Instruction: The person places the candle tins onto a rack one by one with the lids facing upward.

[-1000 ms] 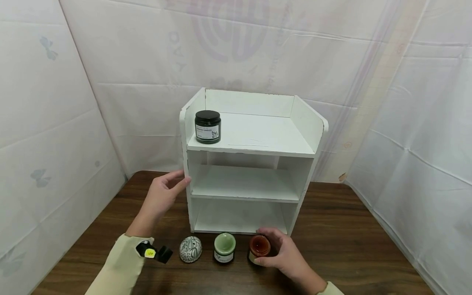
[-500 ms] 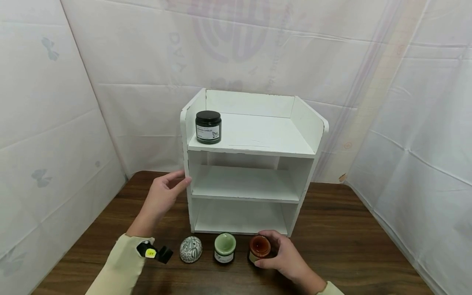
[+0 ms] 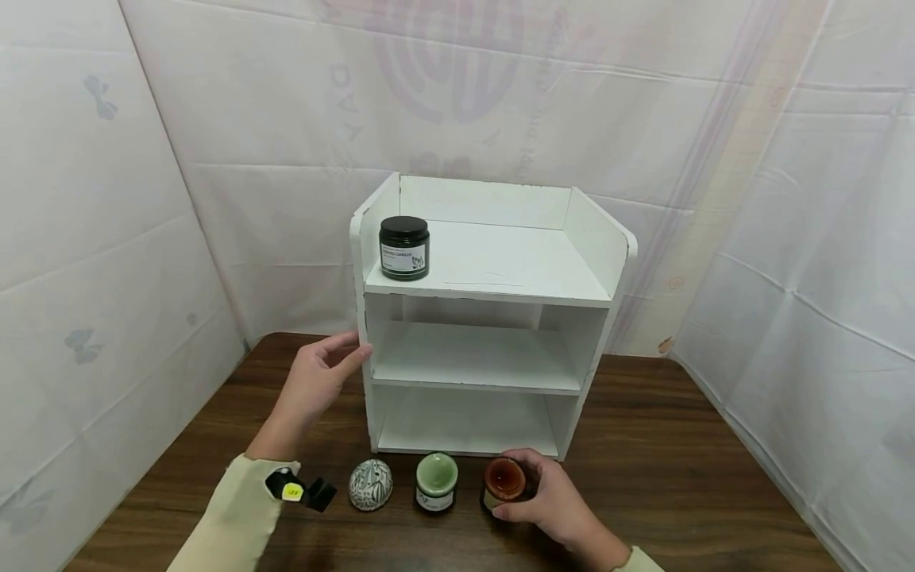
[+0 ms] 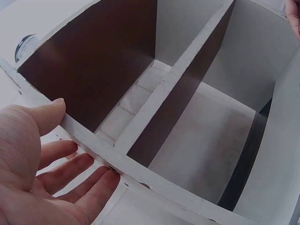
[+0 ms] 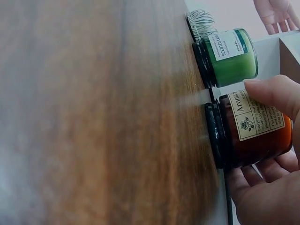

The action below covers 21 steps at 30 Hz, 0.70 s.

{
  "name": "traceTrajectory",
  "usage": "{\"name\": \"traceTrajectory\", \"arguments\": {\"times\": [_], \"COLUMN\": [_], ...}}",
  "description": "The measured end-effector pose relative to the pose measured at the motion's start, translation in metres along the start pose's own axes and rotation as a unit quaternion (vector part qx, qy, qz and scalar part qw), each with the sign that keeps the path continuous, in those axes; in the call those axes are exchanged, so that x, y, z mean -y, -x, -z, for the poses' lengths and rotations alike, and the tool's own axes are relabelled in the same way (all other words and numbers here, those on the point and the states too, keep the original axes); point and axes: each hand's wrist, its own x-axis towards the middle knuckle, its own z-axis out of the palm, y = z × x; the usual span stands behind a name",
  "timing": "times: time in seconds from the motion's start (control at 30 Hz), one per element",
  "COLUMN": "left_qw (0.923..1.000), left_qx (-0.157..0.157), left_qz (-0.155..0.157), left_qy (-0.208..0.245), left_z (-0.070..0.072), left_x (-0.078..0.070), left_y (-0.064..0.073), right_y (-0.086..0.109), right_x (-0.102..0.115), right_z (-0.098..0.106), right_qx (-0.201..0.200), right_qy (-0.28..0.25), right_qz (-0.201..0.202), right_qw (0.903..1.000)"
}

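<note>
The right hand [image 3: 550, 500] holds the amber jar [image 3: 504, 478] in a curved grip: its thumb presses the label [image 5: 257, 115] on the near side, and its fingers curl round the far side. The jar thus lies between thumb and fingers, with the palm to its right. It is upside down, its black lid [image 5: 214, 136] on the wooden tabletop [image 3: 686, 469], just in front of the right front corner of the white shelf [image 3: 604, 246].

The left hand [image 3: 318, 377] grasps nothing with a closed grip; its fingers are loosely extended along the outer face of the shelf's left side panel, and its thumb touches the front edge. The amber jar is well apart from this hand.

To the left of the amber jar, near but not touching it, the green jar [image 3: 437, 481] also stands on its lid, and left of that sits a black-and-white patterned dome-shaped object [image 3: 370, 485]. These 3 items form a row before the shelf. On its top level, at the left, a dark lidded jar [image 3: 403, 250] stands upright. A black strap with a yellow tag [image 3: 291, 492] crosses the left sleeve [image 3: 232, 512].
</note>
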Motion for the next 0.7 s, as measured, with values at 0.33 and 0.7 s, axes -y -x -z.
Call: {"name": "traceTrajectory", "arguments": {"times": [0.33,0.7], "left_qw": [0.9999,0.9999], "left_qx": [0.001,-0.001], "left_qz": [0.011,0.001], "left_qy": [-0.001,-0.01], "left_z": [0.0005,0.0004], "left_x": [0.0,0.0016], "left_y": [0.0005,-0.0005], "right_y": [-0.0002,0.0018], "right_x": [0.003,0.0037], "right_z": [-0.0012,-0.0022], "right_qx": [-0.01,-0.033], "right_qy": [0.008,0.019], "right_qz": [0.002,0.016], "right_qw": [0.9999,0.9992]}}
